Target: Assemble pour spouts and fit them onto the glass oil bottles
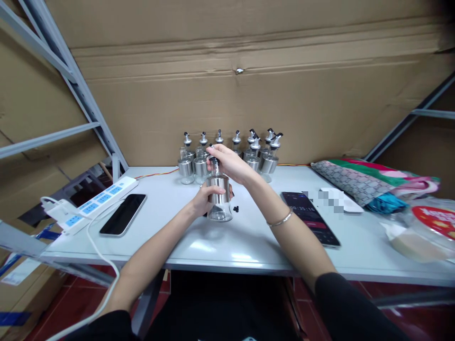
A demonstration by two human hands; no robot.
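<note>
A glass oil bottle (219,203) with a steel band stands upright on the white table (249,241), near its middle. My left hand (203,200) is wrapped round the bottle's steel band from the left. My right hand (231,163) is closed over the pourer cap at the bottle's neck. Behind them, several more bottles (227,154) of the same kind with spout caps stand in a row against the cardboard wall. Small black parts (236,208) lie on the table just right of the held bottle.
A dark phone (123,214) lies at the left beside a white power strip (95,201) with a cable. A second phone (310,218) with a lit screen lies at the right. Folded fabric (369,182) and a plastic bag (423,232) fill the right end.
</note>
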